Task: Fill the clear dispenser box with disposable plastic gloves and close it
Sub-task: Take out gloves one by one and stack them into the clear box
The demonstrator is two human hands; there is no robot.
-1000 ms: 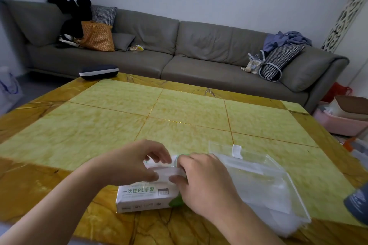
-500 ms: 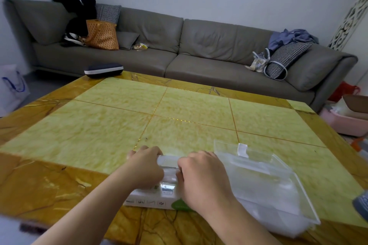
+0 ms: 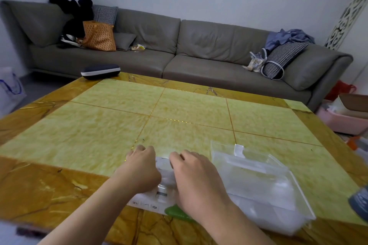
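Glove pack (image 3: 151, 204), white w/ a green patch, lies near the table's (image 3: 79, 139) front edge; most of it is hidden under both hands, print on its side too blurred to read. Left hand (image 3: 142, 167) sits on the pack's left part, fingers curled over the far edge, gripping it. Right hand (image 3: 196, 178) is on the right part, fingers curled the same way, gripping the pack too; fingertips of both are hidden, so exactly what they pinch can't be told. A strip of clear wrap w/ a small dark label shows between the hands.

Clear box (image 3: 260, 183) stands just right of the pack, touching or nearly so, can't tell which. Lid is up at the far side w/ a white tab (image 3: 238, 150) on its rim. Inside looks pale and hazy; contents can't be made out. Its near right corner is cut by a blurred grey object (image 3: 359, 201) at the frame edge, unidentifiable.

Counts: 2 hands, 1 pack, 1 box, 1 dark case (image 3: 100, 71) at the far left corner of the table. Behind: 1 grey sofa (image 3: 199, 45) w/ 1 orange bag (image 3: 98, 36) and 2 check-pattern cushions. Pink tub (image 3: 338, 121) at right is cut off.
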